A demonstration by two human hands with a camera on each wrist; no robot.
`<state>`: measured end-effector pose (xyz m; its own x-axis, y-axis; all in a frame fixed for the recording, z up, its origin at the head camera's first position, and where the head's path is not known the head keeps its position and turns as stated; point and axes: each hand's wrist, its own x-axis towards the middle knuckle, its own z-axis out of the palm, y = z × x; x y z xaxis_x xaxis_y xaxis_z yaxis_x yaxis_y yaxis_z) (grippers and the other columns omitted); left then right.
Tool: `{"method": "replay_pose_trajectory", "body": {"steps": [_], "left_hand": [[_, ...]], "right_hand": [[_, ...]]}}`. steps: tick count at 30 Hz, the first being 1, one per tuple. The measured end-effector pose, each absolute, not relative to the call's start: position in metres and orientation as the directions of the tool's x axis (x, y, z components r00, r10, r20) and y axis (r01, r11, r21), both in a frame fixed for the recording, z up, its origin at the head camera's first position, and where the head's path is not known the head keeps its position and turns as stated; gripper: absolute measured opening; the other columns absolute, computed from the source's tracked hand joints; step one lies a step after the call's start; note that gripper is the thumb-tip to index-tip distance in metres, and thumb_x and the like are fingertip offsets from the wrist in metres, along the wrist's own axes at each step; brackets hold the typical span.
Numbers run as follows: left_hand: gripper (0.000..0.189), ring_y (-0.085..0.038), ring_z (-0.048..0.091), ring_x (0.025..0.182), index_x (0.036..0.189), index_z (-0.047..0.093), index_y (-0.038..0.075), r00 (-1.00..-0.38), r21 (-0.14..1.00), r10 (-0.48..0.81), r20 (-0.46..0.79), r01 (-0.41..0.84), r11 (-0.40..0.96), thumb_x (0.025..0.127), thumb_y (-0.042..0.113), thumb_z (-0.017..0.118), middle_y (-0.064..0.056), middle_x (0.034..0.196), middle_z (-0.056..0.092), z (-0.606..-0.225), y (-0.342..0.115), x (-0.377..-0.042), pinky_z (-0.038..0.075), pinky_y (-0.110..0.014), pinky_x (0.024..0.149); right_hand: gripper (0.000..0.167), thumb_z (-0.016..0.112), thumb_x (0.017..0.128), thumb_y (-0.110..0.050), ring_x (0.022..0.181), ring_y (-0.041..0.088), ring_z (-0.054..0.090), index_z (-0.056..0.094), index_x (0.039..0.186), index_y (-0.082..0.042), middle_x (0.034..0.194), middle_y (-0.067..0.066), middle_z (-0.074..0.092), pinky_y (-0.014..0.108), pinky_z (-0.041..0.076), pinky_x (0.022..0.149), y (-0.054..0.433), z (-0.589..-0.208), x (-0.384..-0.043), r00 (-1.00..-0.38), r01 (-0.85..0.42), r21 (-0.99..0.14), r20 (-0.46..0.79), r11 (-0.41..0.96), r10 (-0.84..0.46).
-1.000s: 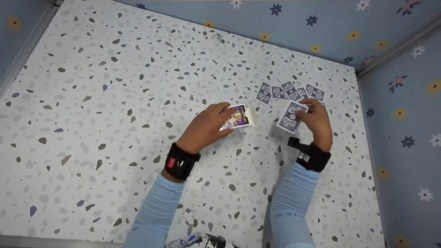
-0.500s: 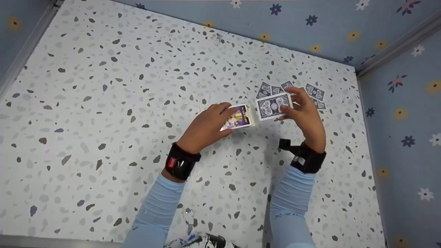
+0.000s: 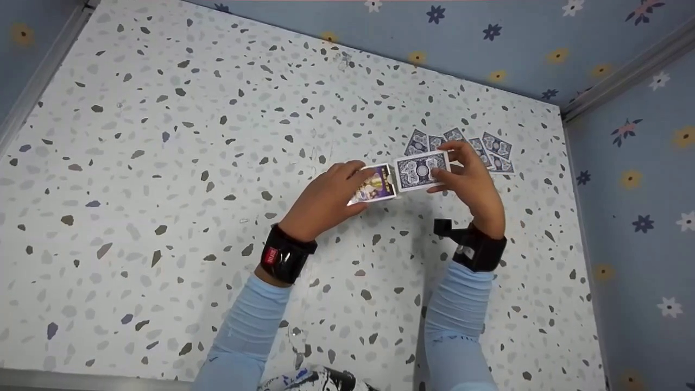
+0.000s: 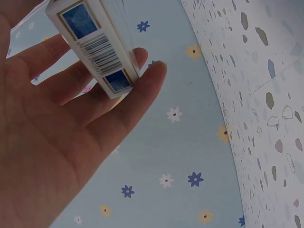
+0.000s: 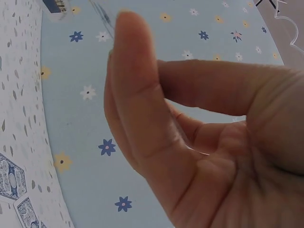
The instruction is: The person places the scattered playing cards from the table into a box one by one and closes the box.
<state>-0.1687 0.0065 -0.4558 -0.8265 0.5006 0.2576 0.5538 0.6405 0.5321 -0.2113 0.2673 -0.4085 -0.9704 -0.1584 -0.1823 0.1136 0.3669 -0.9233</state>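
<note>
My left hand [image 3: 324,202] grips a purple-and-white playing card box [image 3: 378,184], its mouth turned to the right. In the left wrist view, a barcode shows on the side of the box [image 4: 99,52], and fingers curl round it. My right hand [image 3: 473,182] pinches a blue-backed playing card [image 3: 417,172] between thumb and fingers. I cannot tell whether there is one card or a stack. The left edge of this card is at the mouth of the box. Only a thin, blurred edge of it shows past the right fingers [image 5: 137,95] in the right wrist view.
Several loose playing cards [image 3: 497,145] lie back side up beyond my right hand, some overlapping and some partly hidden by it. The speckled white table [image 3: 179,217] meets blue flowered walls [image 3: 467,49] at the back and the right.
My right hand has brought the held card leftward from over the loose cards and turned it level with the box mouth. The left hand and the box have stayed nearly still.
</note>
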Motion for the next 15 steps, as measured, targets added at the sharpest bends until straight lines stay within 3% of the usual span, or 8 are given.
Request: {"method": "replay_pose_trajectory", "body": {"steps": [15], "left_hand": [[0.057, -0.025, 0.051, 0.118, 0.133, 0.049, 0.009, -0.816, 0.540, 0.508, 0.276, 0.569, 0.620, 0.083, 0.027, 0.069, -0.010, 0.130, 0.052, -0.4538, 0.0064, -0.1684, 0.046, -0.035, 0.098]], "right_hand": [[0.040, 0.056, 0.088, 0.003, 0.081, 0.016, 0.065, 0.041, 0.125, 0.001, 0.103, 0.010, 0.045, 0.034, 0.059, 0.066, 0.2633, -0.4097, -0.2118, -0.955, 0.105, -0.903, -0.208, 0.417, -0.211]]}}
